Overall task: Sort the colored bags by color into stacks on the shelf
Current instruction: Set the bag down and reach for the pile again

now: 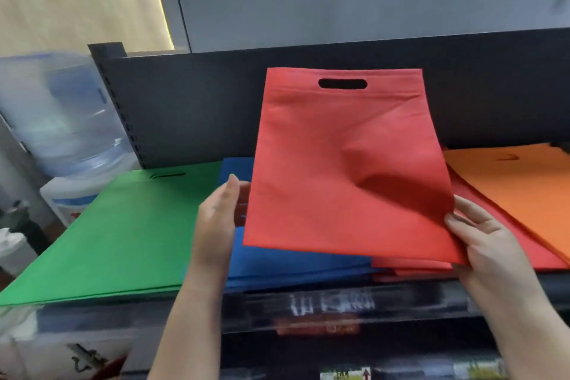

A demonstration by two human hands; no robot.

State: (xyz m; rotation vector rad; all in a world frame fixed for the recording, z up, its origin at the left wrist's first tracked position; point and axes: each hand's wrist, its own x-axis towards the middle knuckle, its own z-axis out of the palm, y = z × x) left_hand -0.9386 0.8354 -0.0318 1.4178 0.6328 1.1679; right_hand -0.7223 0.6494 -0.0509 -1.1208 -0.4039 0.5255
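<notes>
- Head view: a red bag (345, 163) is held up over the shelf (197, 108), handle slot at the top; the right hand (484, 234) pinches its lower right corner, thumb on the front, fingers behind
- The left hand (219, 219) stands at the bag's left edge with straight fingers; whether it touches the bag I cannot tell
- On the shelf lie a green stack (117, 234), a blue stack (277, 265), a red stack (509, 244) and an orange stack (518, 188), side by side
- Risk: held by one corner, the limp cloth may sag, fold or slip, landing creased
- Risk: the bag hangs partly over blue, so lowering it straight would mix colours; it needs shifting right
- Risk: the red stack overlaps the orange one's edge, so a careless drop could spread the overlap or push bags off the front lip
</notes>
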